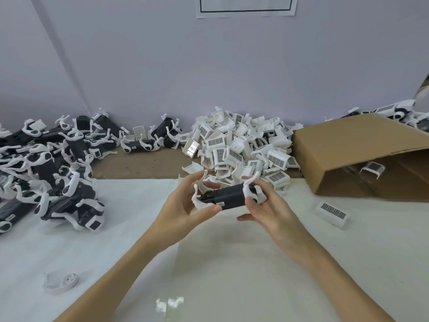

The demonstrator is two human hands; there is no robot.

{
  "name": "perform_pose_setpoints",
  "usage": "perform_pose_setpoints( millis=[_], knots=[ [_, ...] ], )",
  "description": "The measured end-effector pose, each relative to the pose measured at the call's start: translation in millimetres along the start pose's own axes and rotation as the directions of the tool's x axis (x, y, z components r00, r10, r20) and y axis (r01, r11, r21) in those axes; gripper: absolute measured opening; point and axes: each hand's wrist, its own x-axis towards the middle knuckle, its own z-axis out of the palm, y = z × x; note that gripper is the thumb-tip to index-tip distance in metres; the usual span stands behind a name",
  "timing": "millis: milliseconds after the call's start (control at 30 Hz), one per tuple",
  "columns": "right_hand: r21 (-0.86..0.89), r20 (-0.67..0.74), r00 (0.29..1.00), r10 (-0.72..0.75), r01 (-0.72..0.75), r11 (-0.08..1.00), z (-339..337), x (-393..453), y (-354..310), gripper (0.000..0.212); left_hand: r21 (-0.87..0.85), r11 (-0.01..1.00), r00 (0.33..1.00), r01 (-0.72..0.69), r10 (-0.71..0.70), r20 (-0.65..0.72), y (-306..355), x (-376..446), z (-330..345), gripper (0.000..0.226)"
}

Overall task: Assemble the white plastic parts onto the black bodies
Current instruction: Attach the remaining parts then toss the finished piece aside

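Lilac wall (pixel 139 54), taped paper (pixel 246 6) — white table (pixel 232 263)

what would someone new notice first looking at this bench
First, the black body held up at centre between the left hand and the right hand, white arms at both its ends. Behind it, against the wall, rises a heap of white plastic parts with dark grilles. At far left sprawls a pile of assembled black bodies; at right a cardboard box lies tipped on its side.
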Motion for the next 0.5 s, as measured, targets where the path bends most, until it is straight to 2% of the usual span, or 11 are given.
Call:
perform_pose_setpoints(
  millis=[167,300,400,500],
  knots=[
    [-0.056,0.065,0.998,-0.017,0.020,0.998,-12.3,1.7,-0.4,0.058,0.066,0.997,0.997,-0.028,0.023,0.078,-5.6,1.4,-5.2,0.076],
    [0.058,0.036,0.998,-0.050,0.047,0.997,-8.7,6.1,3.0,0.058,0.172,0.982,0.996,-0.074,0.064,0.061,-9.3,3.7,-5.8,0.082],
    [0.165,-0.025,0.995,-0.095,0.098,0.981,-5.8,7.2,1.2,0.061,0.251,0.949,0.981,-0.191,0.190,0.030,-9.3,1.6,0.2,0.096],
    [0.137,-0.010,0.989,-0.150,0.150,0.979,-1.9,3.8,-3.6,0.059,0.270,0.908,0.943,-0.321,0.334,-0.001,-5.9,-1.6,9.0,0.089]
  ],
)
